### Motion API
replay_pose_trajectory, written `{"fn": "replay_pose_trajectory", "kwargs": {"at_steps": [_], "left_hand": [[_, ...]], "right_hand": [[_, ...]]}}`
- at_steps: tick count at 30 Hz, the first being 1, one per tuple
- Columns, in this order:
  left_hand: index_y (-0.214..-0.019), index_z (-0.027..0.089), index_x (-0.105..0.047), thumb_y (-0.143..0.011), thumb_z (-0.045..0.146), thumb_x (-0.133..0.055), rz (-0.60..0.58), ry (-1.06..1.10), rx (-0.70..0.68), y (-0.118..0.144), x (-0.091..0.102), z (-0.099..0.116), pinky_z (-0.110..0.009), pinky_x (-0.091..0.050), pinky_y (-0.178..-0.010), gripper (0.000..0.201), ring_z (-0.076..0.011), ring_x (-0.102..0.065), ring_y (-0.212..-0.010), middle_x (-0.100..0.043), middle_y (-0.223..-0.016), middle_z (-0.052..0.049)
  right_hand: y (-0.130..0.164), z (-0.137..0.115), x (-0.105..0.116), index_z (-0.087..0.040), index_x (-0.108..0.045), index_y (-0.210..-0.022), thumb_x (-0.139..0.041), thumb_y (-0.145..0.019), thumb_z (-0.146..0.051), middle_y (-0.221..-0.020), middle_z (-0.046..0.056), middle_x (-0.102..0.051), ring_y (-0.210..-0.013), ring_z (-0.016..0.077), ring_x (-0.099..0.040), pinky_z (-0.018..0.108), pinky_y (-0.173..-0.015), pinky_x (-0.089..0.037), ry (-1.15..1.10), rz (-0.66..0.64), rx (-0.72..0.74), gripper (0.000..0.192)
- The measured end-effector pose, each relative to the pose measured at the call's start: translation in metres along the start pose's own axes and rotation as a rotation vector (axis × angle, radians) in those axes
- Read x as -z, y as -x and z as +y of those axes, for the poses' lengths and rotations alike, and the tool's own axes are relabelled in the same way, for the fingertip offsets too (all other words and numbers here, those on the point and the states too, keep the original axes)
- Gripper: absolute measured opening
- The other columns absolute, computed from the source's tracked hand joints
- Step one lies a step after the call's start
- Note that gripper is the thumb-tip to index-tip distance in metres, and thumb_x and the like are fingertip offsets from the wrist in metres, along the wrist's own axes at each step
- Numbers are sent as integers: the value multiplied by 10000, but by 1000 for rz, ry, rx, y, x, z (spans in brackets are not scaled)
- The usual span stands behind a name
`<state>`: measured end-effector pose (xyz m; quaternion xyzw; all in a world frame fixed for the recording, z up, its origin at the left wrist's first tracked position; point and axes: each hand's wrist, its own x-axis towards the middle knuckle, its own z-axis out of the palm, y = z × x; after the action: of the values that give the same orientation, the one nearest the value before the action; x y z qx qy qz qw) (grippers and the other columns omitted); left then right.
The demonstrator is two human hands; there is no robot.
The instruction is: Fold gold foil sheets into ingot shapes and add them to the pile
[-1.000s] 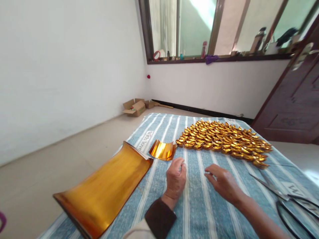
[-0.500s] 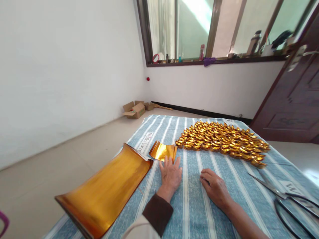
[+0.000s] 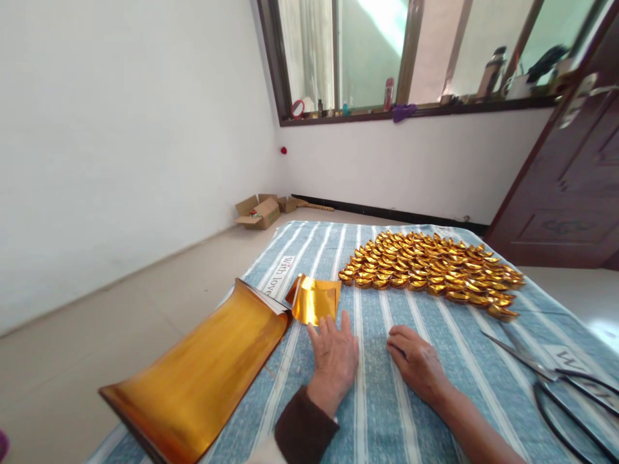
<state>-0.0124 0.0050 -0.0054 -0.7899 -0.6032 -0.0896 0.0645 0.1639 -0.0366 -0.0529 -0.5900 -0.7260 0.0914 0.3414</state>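
My left hand (image 3: pixel 333 357) lies palm down on the cloth, fingers spread, the fingertips at the near edge of a small gold foil sheet (image 3: pixel 316 301). That sheet curls up at its sides and sits askew over other small foil pieces. My right hand (image 3: pixel 416 364) rests on the cloth with its fingers curled in; what is inside, if anything, is hidden. To the left lies a stack of large gold foil sheets (image 3: pixel 193 374) with curled edges. Beyond both hands, many folded gold foil ingots (image 3: pixel 425 264) stand in close rows.
Black-handled scissors (image 3: pixel 546 374) lie partly opened at the right, blades pointing toward the ingots. A blue and white striped cloth (image 3: pixel 372 386) covers the table. An open cardboard box (image 3: pixel 261 212) stands on the floor by the far corner, and a dark door (image 3: pixel 556 193) is at the right.
My left hand has drawn back toward me, and the top small foil sheet has slid the same way, off line with the pieces under it. My right hand has stayed put.
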Motion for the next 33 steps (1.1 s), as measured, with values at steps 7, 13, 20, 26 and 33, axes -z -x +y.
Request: {"fn": "replay_pose_trajectory", "kwargs": {"at_steps": [7,13,20,26,33], "left_hand": [[-1292,151,-566,-850,325,-622,-55,87,-187,35,6,26,-651,-289,-1049,478,-372,-547,-1157,-622,-1202,-198],[-1172,183,-584,-845,221,-598,-113,496,-527,53,8,41,-403,-500,-957,330,-261,-601,-1083,-610,-1247,-116],[-999,175,-617,-822,92,-528,229,424,-181,9,10,8,-363,-502,-928,215,-246,-606,-1041,-644,-1071,-106],[-1066,183,-600,-832,140,-568,80,337,26,-16,14,-7,-298,-515,-821,241,-221,-631,-983,-625,-1117,-88],[-1146,158,-582,-865,115,-522,-95,288,59,-23,12,-8,-278,-484,-784,290,-215,-654,-956,-662,-1103,-101]], "right_hand": [[-3,0,-2,-209,-663,-799,-441,-923,-271,-944,72,-675,-894,191,-633,304,-822,-494,-125,68,-55,262],[-8,2,4,-188,-676,-855,-499,-876,-470,-803,68,-694,-732,198,-641,301,-702,-492,-242,192,-319,334],[-11,8,13,-150,-669,-1030,-552,-810,-517,-615,6,-643,-601,192,-616,289,-604,-430,-147,166,-500,444],[-18,-3,15,-217,-700,-728,-548,-834,-548,-598,24,-649,-582,182,-588,261,-530,-323,88,22,-496,379],[-21,-21,14,-216,-706,-703,-435,-882,-640,-641,50,-666,-643,197,-607,258,-535,-284,131,-56,-506,534]]}}
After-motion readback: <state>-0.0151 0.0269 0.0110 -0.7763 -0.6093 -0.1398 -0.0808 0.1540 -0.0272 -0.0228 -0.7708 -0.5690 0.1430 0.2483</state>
